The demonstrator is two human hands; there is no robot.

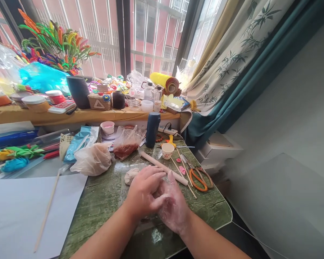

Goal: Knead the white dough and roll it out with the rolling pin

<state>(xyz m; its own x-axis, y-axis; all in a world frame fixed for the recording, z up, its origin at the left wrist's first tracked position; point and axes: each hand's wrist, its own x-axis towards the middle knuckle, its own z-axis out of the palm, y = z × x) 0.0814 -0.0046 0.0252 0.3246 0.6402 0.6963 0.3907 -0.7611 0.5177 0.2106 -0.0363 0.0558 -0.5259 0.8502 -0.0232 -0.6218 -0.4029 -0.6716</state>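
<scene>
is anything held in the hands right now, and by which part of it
It cannot be told: the left hand partly covers the right hand, hiding whatever may lie between them.

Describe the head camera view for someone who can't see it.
A person's left hand curves over their whitish-smeared right hand above a green table; anything between them is hidden. Beyond lie a pale lump, a wooden rod and scissors; white paper is at left, a cluttered windowsill behind.
</scene>
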